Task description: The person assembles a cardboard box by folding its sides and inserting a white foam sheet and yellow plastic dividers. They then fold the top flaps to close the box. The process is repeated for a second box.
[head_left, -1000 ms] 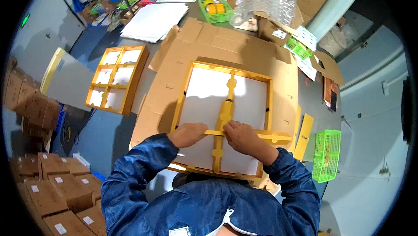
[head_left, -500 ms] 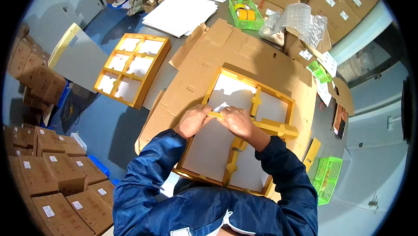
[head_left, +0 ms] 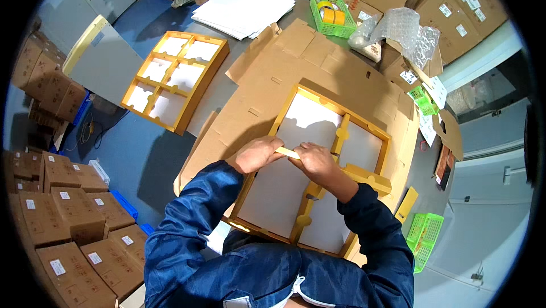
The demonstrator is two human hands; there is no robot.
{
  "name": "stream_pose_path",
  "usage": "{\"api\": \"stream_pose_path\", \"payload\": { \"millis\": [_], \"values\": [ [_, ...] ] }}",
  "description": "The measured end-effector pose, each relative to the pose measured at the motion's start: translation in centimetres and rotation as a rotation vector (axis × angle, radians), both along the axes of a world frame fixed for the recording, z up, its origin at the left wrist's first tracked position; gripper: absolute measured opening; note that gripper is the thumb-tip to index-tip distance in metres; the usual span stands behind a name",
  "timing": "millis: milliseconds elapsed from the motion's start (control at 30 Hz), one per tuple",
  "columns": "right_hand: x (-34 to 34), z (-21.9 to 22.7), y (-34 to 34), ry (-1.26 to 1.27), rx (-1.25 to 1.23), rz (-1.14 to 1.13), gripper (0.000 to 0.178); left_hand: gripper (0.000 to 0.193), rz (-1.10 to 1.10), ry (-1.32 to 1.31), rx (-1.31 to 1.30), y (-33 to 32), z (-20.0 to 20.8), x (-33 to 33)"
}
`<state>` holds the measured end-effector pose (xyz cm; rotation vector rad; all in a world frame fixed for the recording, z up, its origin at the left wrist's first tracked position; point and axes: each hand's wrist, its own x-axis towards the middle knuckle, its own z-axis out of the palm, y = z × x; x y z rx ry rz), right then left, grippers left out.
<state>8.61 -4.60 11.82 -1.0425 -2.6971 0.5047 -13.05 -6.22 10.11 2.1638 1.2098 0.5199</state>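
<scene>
A short yellow strip (head_left: 288,153) is held level between my two hands above the box. My left hand (head_left: 256,153) pinches its left end, and my right hand (head_left: 319,163) grips the other end with fingers curled. Beneath them lies a yellow open box (head_left: 241,201) with a white bottom. One long notched divider (head_left: 303,220) runs through it from the far side to the near side. To the right of my right hand, a yellow cross piece (head_left: 367,177) lies over the right compartments and reaches the rim.
A second yellow box (head_left: 206,83) with several compartments stands at the left. Flat brown cardboard (head_left: 318,52) lies under the work. Beyond are white sheets (head_left: 250,9), a green basket (head_left: 339,28) with tape rolls, and bubble wrap (head_left: 401,26). Another green basket (head_left: 424,240) is at right.
The white crumpled bit seen by my right fingers no longer shows. The strip between my hands has tilted, its right end now lower. My right hand has shifted slightly right.
</scene>
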Motion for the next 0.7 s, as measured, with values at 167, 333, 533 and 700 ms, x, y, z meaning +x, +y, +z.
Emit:
{"api": "stream_pose_path", "payload": {
  "millis": [167,333,533,700],
  "values": [
    [-0.3,-0.2,-0.2,0.018,0.191,-0.015,0.024,0.019,-0.025,-0.021,0.06,0.4,-1.0,-0.3],
    [-0.1,-1.7,1.9,-0.062,0.226,-0.173,0.02,0.033,0.354,0.165,0.378,0.7,-1.8,0.7],
    [-1.5,-4.0,4.6,-0.232,0.11,-0.065,0.028,0.033,0.473,0.339,0.098,0.1,-8.2,1.9],
    [-2.6,-5.3,4.9,-0.184,0.025,-0.115,0.032,0.027,0.489,0.415,0.179,0.1,-8.6,2.3]
  ]
}}
